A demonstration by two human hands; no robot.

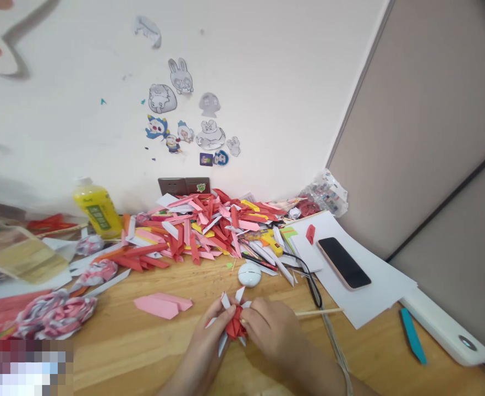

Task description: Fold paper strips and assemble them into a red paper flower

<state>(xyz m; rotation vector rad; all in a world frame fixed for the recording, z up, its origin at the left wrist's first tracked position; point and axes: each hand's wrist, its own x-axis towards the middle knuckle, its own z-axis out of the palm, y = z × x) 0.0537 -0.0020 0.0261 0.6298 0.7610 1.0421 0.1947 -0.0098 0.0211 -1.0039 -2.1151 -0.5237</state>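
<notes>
A red and white folded-paper piece (236, 325), with white points sticking out around a red middle, is held between both hands above the wooden table. My left hand (209, 341) grips it from the left, thumb on its upper part. My right hand (273, 330) is closed at its right side, thumb and finger pinching the red part. Left of my hands lie pink folded papers (163, 304). A white rounded case (249, 274) sits just beyond the piece. A thin wooden stick (320, 312) lies to the right of my right hand.
A heap of folded paper strips (201, 225) lines the wall, with a yellow bottle (98, 207) at its left. Toward the right are a yellow glue gun (272, 242), a phone (343, 263) on white sheets, a white bar-shaped device (444, 324) and a teal strip (413, 336).
</notes>
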